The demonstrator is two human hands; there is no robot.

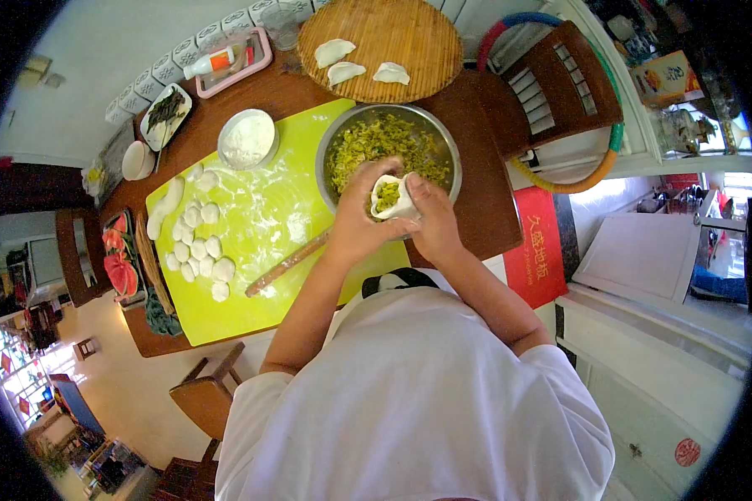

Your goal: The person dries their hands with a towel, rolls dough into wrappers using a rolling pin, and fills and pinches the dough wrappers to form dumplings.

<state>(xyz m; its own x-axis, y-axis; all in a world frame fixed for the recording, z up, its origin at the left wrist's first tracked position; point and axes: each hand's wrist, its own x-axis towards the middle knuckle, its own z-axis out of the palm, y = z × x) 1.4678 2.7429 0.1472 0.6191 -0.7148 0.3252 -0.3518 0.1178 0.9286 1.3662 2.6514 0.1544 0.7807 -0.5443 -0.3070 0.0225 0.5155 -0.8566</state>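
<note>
Over the near rim of a metal bowl point(451, 167) of chopped green filling point(384, 138), both hands hold one dumpling wrapper point(403, 204) with filling showing at its open top. My left hand point(361, 209) curls round its left side. My right hand point(433, 219) grips its right edge, thumb and fingers bent on the dough. A floured rolling pin point(288, 263) lies on the yellow-green mat point(301, 184), its upper end close to my left wrist. Several small dough pieces point(199, 248) rest on the mat's left part, beside a longer dough roll point(167, 204).
Three folded dumplings point(345, 73) sit on a round bamboo board point(426, 37) behind the bowl. A bowl of flour point(249, 139) stands at the mat's far edge. Further left are a plate of dark food point(165, 117), a white cup point(138, 160) and watermelon slices point(120, 265). A wooden chair point(551, 83) stands right.
</note>
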